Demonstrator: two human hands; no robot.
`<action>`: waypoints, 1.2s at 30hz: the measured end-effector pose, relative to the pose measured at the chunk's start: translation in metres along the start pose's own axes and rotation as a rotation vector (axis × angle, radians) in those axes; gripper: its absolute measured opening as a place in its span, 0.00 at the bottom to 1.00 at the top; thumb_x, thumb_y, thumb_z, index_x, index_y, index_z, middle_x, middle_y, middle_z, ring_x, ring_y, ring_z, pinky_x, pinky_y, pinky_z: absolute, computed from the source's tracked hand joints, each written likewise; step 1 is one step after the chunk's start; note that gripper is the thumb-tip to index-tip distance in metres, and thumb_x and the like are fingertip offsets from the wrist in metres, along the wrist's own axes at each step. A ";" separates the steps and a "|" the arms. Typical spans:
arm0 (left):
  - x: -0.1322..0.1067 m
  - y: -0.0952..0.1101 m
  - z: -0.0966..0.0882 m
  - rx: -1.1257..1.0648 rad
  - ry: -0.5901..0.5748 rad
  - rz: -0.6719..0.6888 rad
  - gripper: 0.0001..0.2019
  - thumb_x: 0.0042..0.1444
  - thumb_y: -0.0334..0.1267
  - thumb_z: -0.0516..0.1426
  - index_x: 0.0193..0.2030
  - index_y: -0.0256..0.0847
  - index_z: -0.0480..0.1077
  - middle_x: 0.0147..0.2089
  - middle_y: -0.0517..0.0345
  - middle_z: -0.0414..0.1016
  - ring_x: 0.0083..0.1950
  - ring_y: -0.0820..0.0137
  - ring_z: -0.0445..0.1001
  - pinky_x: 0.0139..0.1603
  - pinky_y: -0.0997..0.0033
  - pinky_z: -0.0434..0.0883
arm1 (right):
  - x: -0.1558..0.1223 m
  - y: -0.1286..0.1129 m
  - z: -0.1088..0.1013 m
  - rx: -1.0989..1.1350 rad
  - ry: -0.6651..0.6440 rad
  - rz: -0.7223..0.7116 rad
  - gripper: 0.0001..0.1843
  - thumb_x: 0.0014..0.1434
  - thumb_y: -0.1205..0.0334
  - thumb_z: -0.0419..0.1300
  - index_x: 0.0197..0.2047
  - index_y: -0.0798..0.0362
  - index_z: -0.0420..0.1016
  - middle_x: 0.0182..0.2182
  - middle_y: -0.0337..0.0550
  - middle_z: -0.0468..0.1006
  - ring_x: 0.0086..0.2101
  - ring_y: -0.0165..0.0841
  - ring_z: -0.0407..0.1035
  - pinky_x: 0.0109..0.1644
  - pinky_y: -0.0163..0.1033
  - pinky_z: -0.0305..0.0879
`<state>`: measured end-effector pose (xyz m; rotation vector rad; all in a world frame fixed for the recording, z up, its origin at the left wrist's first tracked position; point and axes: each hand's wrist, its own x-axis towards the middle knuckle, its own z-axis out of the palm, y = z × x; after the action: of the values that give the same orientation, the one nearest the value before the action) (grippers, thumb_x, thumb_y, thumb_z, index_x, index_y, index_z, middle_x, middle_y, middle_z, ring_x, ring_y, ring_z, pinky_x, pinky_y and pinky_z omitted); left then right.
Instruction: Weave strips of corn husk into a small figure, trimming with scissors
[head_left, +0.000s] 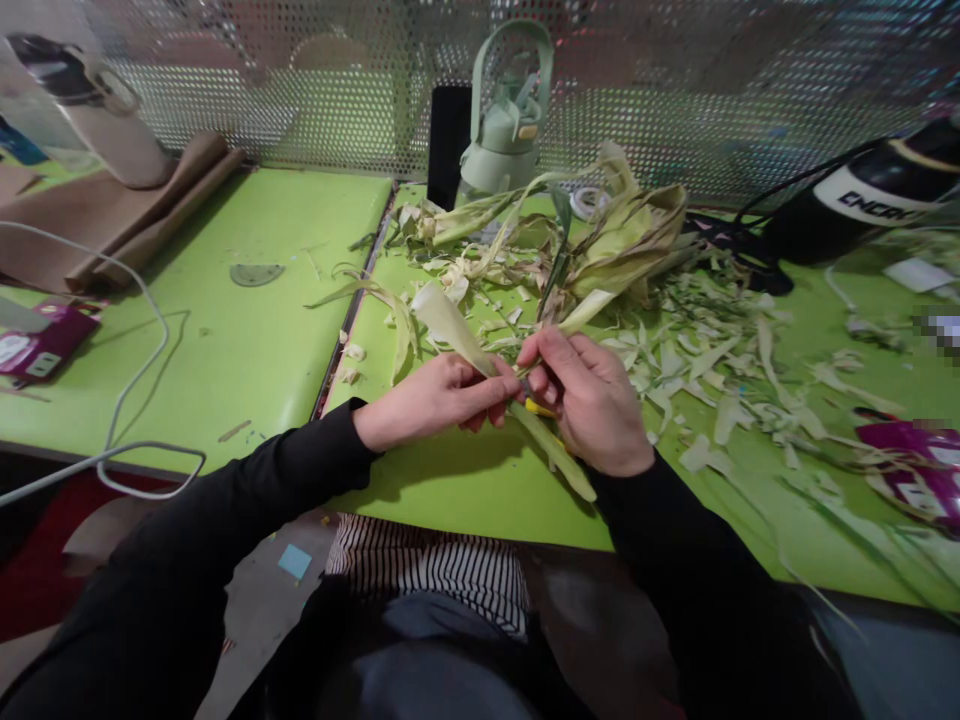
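My left hand is closed on a pale, rolled corn husk. The husk's wide end points up and away, and a greenish husk piece sticks out below toward the table's front edge. Close beside it, my right hand pinches a narrow strip of corn husk, with a light husk end showing above the knuckles. A small yellow item shows between the hands, mostly hidden by the fingers. Behind the hands lies a heap of dry corn husks.
Husk scraps litter the green table on the right. A pale green bottle and a black phone stand by the perforated screen. To the left are a protractor, a white cable and a tilted bottle.
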<state>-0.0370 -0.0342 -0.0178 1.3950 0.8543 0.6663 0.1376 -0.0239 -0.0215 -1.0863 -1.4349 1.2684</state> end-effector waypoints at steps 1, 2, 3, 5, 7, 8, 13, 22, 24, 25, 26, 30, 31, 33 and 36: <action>-0.001 0.000 0.001 -0.021 0.000 -0.007 0.10 0.64 0.41 0.54 0.36 0.35 0.68 0.26 0.64 0.70 0.23 0.81 0.64 0.26 0.79 0.64 | 0.000 0.001 0.001 0.044 0.011 0.022 0.21 0.61 0.41 0.60 0.30 0.51 0.73 0.19 0.33 0.64 0.18 0.23 0.54 0.18 0.32 0.49; -0.002 0.000 0.002 -0.039 0.000 -0.021 0.10 0.64 0.41 0.54 0.37 0.36 0.68 0.27 0.63 0.71 0.24 0.81 0.65 0.27 0.79 0.65 | 0.000 0.001 0.001 0.074 0.018 0.044 0.21 0.60 0.41 0.61 0.29 0.51 0.72 0.19 0.33 0.64 0.18 0.23 0.53 0.18 0.31 0.49; -0.002 0.000 0.003 -0.049 0.000 -0.038 0.10 0.63 0.42 0.55 0.38 0.36 0.68 0.27 0.63 0.71 0.24 0.80 0.65 0.27 0.79 0.65 | 0.000 0.001 0.001 0.091 0.020 0.062 0.21 0.59 0.41 0.61 0.29 0.51 0.71 0.18 0.33 0.64 0.17 0.23 0.53 0.17 0.32 0.48; -0.003 0.000 0.004 -0.056 0.008 -0.068 0.10 0.62 0.42 0.56 0.36 0.36 0.69 0.27 0.63 0.71 0.25 0.80 0.66 0.27 0.78 0.65 | 0.001 0.001 0.001 0.104 0.020 0.085 0.22 0.59 0.40 0.61 0.28 0.51 0.70 0.18 0.32 0.63 0.16 0.23 0.52 0.17 0.32 0.48; -0.003 -0.001 0.006 -0.097 0.024 -0.079 0.11 0.62 0.41 0.56 0.34 0.35 0.69 0.27 0.62 0.72 0.25 0.80 0.66 0.29 0.78 0.66 | 0.004 0.000 -0.003 0.088 0.006 0.104 0.22 0.59 0.40 0.61 0.29 0.51 0.70 0.18 0.32 0.63 0.17 0.23 0.54 0.17 0.32 0.50; -0.002 -0.002 0.006 -0.148 0.035 -0.081 0.10 0.62 0.40 0.56 0.34 0.35 0.70 0.28 0.61 0.73 0.26 0.80 0.67 0.30 0.78 0.68 | 0.006 -0.001 -0.006 0.074 -0.007 0.109 0.22 0.59 0.40 0.60 0.30 0.51 0.70 0.19 0.33 0.65 0.17 0.24 0.56 0.18 0.31 0.52; 0.002 -0.002 0.001 -0.492 0.105 -0.064 0.11 0.60 0.28 0.50 0.42 0.30 0.73 0.34 0.51 0.79 0.34 0.75 0.76 0.42 0.73 0.74 | 0.011 -0.012 -0.019 -0.078 -0.109 0.140 0.25 0.62 0.37 0.54 0.40 0.52 0.74 0.28 0.39 0.74 0.25 0.27 0.66 0.26 0.33 0.62; 0.003 -0.003 -0.013 -0.236 0.034 0.000 0.11 0.61 0.27 0.52 0.48 0.30 0.72 0.41 0.50 0.80 0.39 0.75 0.77 0.49 0.70 0.74 | 0.006 -0.015 -0.025 -0.497 -0.320 0.031 0.20 0.62 0.42 0.58 0.35 0.53 0.74 0.26 0.39 0.74 0.25 0.29 0.67 0.29 0.36 0.60; 0.003 -0.004 -0.015 -0.077 0.020 0.050 0.10 0.61 0.30 0.54 0.48 0.31 0.72 0.42 0.51 0.79 0.40 0.74 0.77 0.48 0.71 0.75 | 0.006 -0.013 -0.026 -0.501 -0.331 0.001 0.18 0.64 0.45 0.57 0.36 0.52 0.73 0.28 0.40 0.76 0.27 0.30 0.70 0.31 0.36 0.63; 0.003 -0.005 -0.015 0.009 0.025 0.073 0.09 0.62 0.31 0.54 0.46 0.31 0.72 0.41 0.52 0.79 0.39 0.74 0.76 0.46 0.71 0.75 | 0.006 -0.012 -0.026 -0.500 -0.334 -0.008 0.17 0.65 0.46 0.56 0.37 0.52 0.72 0.29 0.40 0.77 0.28 0.30 0.70 0.32 0.36 0.63; 0.004 -0.007 -0.016 0.105 0.037 0.093 0.09 0.63 0.33 0.53 0.44 0.32 0.73 0.38 0.53 0.79 0.37 0.74 0.76 0.44 0.72 0.75 | 0.006 -0.012 -0.025 -0.512 -0.336 -0.019 0.16 0.66 0.47 0.55 0.37 0.51 0.71 0.29 0.39 0.77 0.27 0.30 0.70 0.32 0.36 0.63; 0.005 -0.011 -0.020 0.546 0.136 0.170 0.14 0.65 0.36 0.50 0.33 0.33 0.73 0.27 0.56 0.75 0.28 0.75 0.70 0.36 0.72 0.71 | 0.005 -0.014 -0.020 -0.642 -0.337 -0.106 0.14 0.68 0.52 0.52 0.35 0.51 0.69 0.23 0.35 0.70 0.25 0.28 0.64 0.31 0.36 0.58; 0.005 -0.012 -0.020 0.626 0.163 0.201 0.14 0.65 0.36 0.51 0.32 0.33 0.74 0.27 0.55 0.75 0.28 0.74 0.70 0.36 0.71 0.70 | 0.004 -0.015 -0.019 -0.665 -0.338 -0.129 0.14 0.68 0.53 0.51 0.35 0.51 0.69 0.23 0.35 0.68 0.25 0.29 0.63 0.31 0.36 0.57; 0.005 -0.012 -0.021 0.722 0.201 0.281 0.13 0.64 0.36 0.52 0.35 0.34 0.75 0.30 0.53 0.77 0.30 0.73 0.71 0.38 0.69 0.71 | 0.004 -0.014 -0.018 -0.695 -0.347 -0.153 0.14 0.68 0.53 0.51 0.34 0.51 0.69 0.22 0.35 0.67 0.24 0.29 0.62 0.30 0.36 0.56; 0.005 -0.013 -0.021 0.775 0.226 0.388 0.11 0.64 0.34 0.52 0.36 0.35 0.75 0.36 0.50 0.78 0.37 0.69 0.74 0.45 0.66 0.71 | 0.003 -0.012 -0.015 -0.713 -0.371 -0.139 0.15 0.69 0.53 0.50 0.33 0.51 0.67 0.23 0.36 0.70 0.25 0.29 0.63 0.30 0.37 0.55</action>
<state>-0.0529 -0.0193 -0.0307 2.2516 1.0923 0.8406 0.1512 -0.0189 -0.0085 -1.2038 -2.3090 0.8947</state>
